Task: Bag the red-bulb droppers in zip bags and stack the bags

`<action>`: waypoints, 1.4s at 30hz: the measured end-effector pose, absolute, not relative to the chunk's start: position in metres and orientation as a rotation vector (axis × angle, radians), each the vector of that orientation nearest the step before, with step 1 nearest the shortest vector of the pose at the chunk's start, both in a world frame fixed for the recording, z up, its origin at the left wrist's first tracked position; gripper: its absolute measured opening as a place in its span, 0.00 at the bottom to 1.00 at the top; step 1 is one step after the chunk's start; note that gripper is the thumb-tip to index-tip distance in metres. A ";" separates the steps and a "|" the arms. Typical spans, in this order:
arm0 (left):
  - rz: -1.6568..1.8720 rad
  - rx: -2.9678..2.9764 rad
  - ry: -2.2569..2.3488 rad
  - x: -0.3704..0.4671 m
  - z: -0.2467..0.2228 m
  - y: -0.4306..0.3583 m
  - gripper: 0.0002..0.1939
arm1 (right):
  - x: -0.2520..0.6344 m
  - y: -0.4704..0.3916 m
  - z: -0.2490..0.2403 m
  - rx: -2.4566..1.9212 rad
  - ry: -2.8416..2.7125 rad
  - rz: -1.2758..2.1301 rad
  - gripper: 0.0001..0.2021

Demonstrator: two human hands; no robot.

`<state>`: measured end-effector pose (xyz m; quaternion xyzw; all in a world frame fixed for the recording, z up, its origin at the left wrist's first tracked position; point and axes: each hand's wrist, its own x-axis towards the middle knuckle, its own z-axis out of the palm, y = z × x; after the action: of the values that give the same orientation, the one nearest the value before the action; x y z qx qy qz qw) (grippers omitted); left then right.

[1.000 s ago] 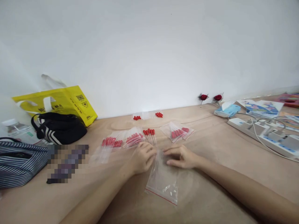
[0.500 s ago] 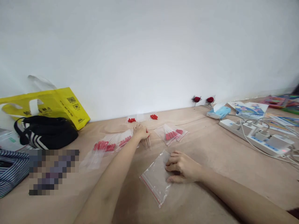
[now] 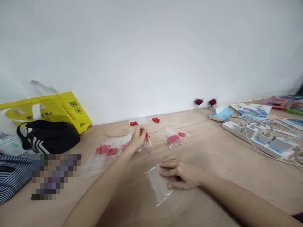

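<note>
The left hand (image 3: pixel 137 137) is at a small fan of red-bulbed droppers (image 3: pixel 148 145) on the counter (image 3: pixel 210 148), its thumb and fingers bunched together right at the bulbs; the fingers hide whether any dropper is firmly pinched in that grip, so I cannot tell. The droppers' slim stems point toward the person, just to the right of the left cluster of filled zip bags (image 3: pixel 105 149) and short of the right cluster of filled zip bags (image 3: pixel 174 138). Nearer the person, the right hand (image 3: pixel 182 171) lies over an unfilled clear zip bag (image 3: pixel 157 183) with its fingers a little spread, pressing on the bag rather than pinching it; the red-lined mouth of the bag faces left and toward the person. Against the wall lies another clear bag (image 3: pixel 145 120) with red bulbs showing at both ends. The droppers should be very light, the bulbs likely soft and grippy, the stems thin, smooth and liable to roll or, if glass, to snap. Holding them by the bulbs, or just below where stem meets bulb, looks safest, with no bending force on the stems. The unfilled bag will be limp and slick, prone to sliding and clinging to itself, so it is best held by the lips beside the red line.
</note>
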<state>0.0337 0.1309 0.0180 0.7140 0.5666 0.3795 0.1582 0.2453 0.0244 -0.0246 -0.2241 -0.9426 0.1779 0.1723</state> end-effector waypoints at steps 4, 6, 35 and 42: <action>1.393 1.604 1.260 0.008 0.007 0.070 0.14 | 0.251 0.031 -0.031 -0.755 -2.574 0.557 0.29; 1.376 1.515 1.240 -0.003 -0.001 0.045 0.16 | 0.251 0.033 -0.034 -0.788 -2.523 0.584 0.30; 1.239 1.318 1.320 -0.007 -0.025 0.018 0.16 | 0.251 0.035 -0.038 -0.859 -2.475 0.629 0.31; 1.036 1.641 1.347 0.004 -0.028 0.011 0.11 | 0.244 0.034 -0.035 -0.819 -2.485 0.597 0.32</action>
<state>0.0038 0.0107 -0.0282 0.6426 0.5275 0.4056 0.3800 0.2443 0.0344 -0.0347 -0.2971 -0.9018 0.2167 0.2269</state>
